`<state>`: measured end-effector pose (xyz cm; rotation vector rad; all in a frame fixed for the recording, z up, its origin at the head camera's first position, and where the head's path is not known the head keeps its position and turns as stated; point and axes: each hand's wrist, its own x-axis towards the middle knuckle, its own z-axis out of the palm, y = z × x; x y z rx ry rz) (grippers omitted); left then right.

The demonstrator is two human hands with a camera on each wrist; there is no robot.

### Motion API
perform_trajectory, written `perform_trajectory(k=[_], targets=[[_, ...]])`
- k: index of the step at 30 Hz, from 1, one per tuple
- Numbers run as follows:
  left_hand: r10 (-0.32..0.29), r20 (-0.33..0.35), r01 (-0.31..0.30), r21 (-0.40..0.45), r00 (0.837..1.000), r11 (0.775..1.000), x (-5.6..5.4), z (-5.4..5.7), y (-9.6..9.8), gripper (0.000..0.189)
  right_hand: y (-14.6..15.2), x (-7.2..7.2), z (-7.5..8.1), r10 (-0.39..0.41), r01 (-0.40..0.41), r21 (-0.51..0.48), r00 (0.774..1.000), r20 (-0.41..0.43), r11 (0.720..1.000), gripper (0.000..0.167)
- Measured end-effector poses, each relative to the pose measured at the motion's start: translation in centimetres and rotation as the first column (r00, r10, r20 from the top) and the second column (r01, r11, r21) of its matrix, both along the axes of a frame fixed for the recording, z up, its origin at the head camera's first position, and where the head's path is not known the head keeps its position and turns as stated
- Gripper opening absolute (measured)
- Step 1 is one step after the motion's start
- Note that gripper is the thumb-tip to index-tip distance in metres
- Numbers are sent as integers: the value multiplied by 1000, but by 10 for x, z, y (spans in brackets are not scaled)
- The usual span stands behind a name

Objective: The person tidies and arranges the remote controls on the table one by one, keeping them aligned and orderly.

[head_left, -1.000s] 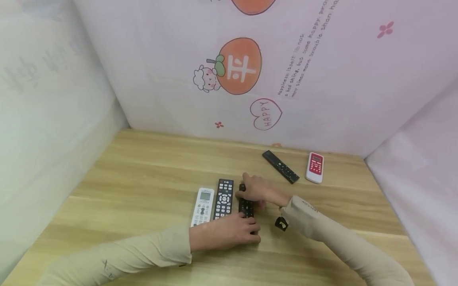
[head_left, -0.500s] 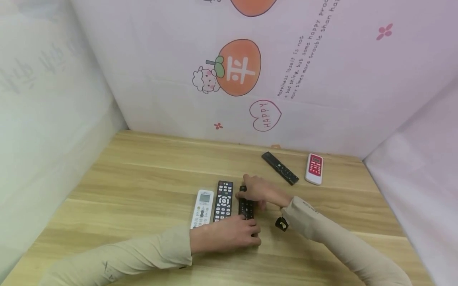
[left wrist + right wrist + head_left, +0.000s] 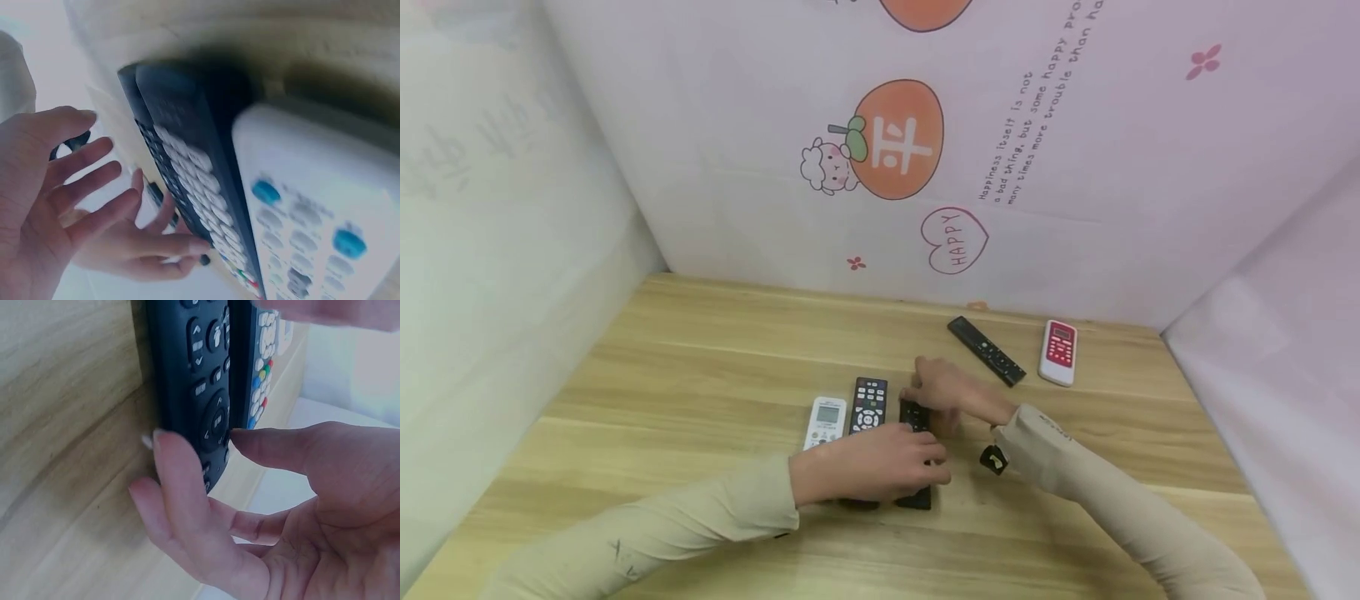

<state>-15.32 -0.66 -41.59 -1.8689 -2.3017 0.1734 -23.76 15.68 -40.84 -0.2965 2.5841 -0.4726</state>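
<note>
A black remote [image 3: 916, 498] lies upright on the table, third in a row. To its left are a black remote with white keys [image 3: 871, 396] and a white remote [image 3: 827, 415] with a small screen. My left hand [image 3: 880, 461] hovers across the row, hiding parts of all three. Its fingers are loosely bent and hold nothing in the left wrist view. My right hand [image 3: 951, 390] is at the far end of the third remote. In the right wrist view, its thumb [image 3: 275, 447] and fingers lie loosely on either side of that end; firm contact is not visible.
Farther back on the wooden table [image 3: 700, 350] lie a slanted black remote [image 3: 987, 350] and a white-and-red remote [image 3: 1059, 353]. Printed cloth [image 3: 760, 217] rises behind them, with pale cloth at both sides. A small black item [image 3: 994, 459] hangs by the right cuff.
My left hand has lifted and shifted away from me, uncovering the near end of the third remote. The right hand has moved slightly farther away and to the right, its fingers loosening.
</note>
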Motion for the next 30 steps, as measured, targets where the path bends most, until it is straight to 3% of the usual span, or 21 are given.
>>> perform_trajectory(k=[3,8,16,21,25,30], targets=[[-1,10,1,37,1000,999,-9,1,-2,25,5,-2,2,-14,14,-11,1000,1,1000,32],[35,47,-38,66,998,997,-29,2,-3,25,15,-7,8,21,-20,10,993,-114,1000,26],[120,151,-134,90,981,987,-72,7,0,29,40,-19,13,43,-28,53,953,-301,998,27],[174,234,-203,108,956,973,-99,6,9,33,57,-25,11,-11,11,-2,940,-341,1000,29],[211,328,-264,127,921,956,-118,8,17,36,69,-31,11,-46,45,-11,940,-339,999,31],[283,390,-350,112,876,930,-136,10,25,39,83,-33,14,-75,85,16,945,-318,996,37]])
